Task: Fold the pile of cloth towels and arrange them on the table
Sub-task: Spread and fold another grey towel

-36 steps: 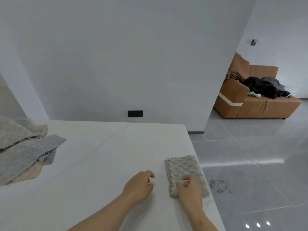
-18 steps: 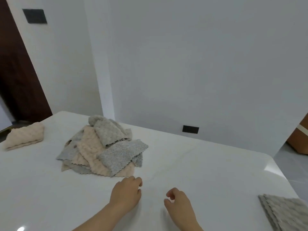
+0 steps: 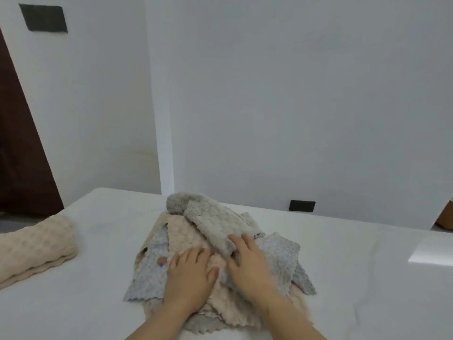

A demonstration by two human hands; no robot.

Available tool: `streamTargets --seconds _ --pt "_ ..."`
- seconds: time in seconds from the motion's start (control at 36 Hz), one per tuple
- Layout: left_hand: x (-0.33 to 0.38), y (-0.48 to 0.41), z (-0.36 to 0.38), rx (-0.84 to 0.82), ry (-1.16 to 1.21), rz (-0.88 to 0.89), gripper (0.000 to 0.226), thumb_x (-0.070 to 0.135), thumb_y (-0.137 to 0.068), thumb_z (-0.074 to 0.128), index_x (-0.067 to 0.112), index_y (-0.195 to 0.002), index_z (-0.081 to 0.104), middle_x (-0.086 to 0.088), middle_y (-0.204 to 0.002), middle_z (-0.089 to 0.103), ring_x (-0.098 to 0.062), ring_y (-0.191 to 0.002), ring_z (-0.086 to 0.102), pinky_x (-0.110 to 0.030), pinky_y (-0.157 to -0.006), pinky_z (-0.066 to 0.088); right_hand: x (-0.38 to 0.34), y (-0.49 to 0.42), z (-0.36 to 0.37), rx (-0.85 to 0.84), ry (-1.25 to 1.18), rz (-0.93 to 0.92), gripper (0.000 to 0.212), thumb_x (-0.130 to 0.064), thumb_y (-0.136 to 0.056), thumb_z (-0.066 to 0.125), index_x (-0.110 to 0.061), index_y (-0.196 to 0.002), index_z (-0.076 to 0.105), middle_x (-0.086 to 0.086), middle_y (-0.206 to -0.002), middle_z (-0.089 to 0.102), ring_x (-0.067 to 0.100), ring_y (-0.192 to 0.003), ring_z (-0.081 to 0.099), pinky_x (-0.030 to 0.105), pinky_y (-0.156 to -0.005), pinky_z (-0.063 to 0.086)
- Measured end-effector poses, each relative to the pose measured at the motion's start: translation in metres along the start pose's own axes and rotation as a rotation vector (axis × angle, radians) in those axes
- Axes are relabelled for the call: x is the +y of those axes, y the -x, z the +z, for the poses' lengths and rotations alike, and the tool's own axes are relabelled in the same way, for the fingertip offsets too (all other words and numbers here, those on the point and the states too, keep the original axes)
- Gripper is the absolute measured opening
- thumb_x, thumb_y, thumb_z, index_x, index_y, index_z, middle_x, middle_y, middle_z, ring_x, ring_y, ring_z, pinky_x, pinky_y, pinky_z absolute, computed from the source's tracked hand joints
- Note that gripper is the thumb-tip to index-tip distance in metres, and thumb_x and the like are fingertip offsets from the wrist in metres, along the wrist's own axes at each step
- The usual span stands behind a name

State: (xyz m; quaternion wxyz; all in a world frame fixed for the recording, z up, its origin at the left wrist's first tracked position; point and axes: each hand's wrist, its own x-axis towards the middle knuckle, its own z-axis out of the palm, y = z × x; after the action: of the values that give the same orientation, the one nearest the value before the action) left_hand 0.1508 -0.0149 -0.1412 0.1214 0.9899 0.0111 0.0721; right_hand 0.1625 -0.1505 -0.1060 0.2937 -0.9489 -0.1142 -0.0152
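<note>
Pile: towel heap (image 3: 196, 241) mid-tabletop (image 3: 355, 278), under both hands.
Left hand (image 3: 190, 278): spread flat on it.
Right hand (image 3: 250, 263): spread flat on it.
Blurred: whether fingertips pinch cloth.

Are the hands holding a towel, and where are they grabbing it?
Not clearly. Both the left hand and right hand lie on top of the pile, fingers spread. Whether either has a grip on a towel cannot be told.
</note>
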Motion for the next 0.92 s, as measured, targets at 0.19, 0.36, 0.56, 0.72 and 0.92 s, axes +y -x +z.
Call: streamTargets --seconds 0.19,0.36,0.56,0.72,0.92 --pt "-0.005 0.005 0.011 0.211 0.091 0.039 0.034 0.038 -0.095 0.033 0.028 -0.125 0.047 0.013 -0.128 0.049 -0.007 -0.123 0.041 -0.029 -0.108 0.022 -0.008 -0.011 0.030 0.203 0.159 0.157 0.033 -0.038 -0.098 0.032 -0.033 -0.128 0.047 -0.010 -0.138 0.042 0.025 -0.122 0.035 0.040 -0.093 0.041" --pt "-0.007 0.023 0.009 0.555 0.186 0.167 0.033 0.027 -0.081 0.038 0.016 -0.100 0.062 0.001 -0.096 0.067 -0.019 -0.089 0.065 -0.036 -0.077 0.052 -0.009 0.025 0.026 0.420 0.055 0.068 0.036 -0.045 -0.094 0.032 -0.038 -0.123 0.054 -0.019 -0.142 0.038 0.017 -0.129 0.028 0.037 -0.099 0.023" --pt "0.005 0.081 0.004 0.653 0.358 0.115 0.052 0.030 -0.072 0.049 0.024 -0.123 0.043 -0.005 -0.125 0.055 -0.019 -0.114 0.044 -0.044 -0.086 0.047 -0.015 0.088 0.019 0.775 -0.026 -0.260 0.031 -0.039 -0.076 0.045 -0.027 -0.087 0.071 -0.010 -0.104 0.068 0.011 -0.100 0.043 0.028 -0.083 0.035" --pt "0.013 0.124 0.000 0.646 0.357 0.181 0.028 0.027 -0.073 0.038 0.026 -0.095 0.057 -0.002 -0.108 0.060 -0.015 -0.101 0.045 -0.040 -0.078 0.047 0.014 0.151 0.034 0.776 -0.094 -0.415 0.024 -0.032 -0.077 0.050 -0.019 -0.081 0.069 -0.011 -0.085 0.068 0.004 -0.085 0.046 0.018 -0.075 0.034" --pt "0.020 0.167 0.003 0.312 0.268 0.253 0.016 0.017 -0.081 0.047 0.033 -0.082 0.050 0.021 -0.083 0.055 -0.006 -0.087 0.053 -0.025 -0.091 0.031 0.025 0.194 0.020 0.329 -0.499 -0.161 0.039 -0.059 -0.071 0.035 -0.027 -0.055 0.050 -0.012 -0.057 0.056 0.002 -0.061 0.050 0.029 -0.065 0.039"
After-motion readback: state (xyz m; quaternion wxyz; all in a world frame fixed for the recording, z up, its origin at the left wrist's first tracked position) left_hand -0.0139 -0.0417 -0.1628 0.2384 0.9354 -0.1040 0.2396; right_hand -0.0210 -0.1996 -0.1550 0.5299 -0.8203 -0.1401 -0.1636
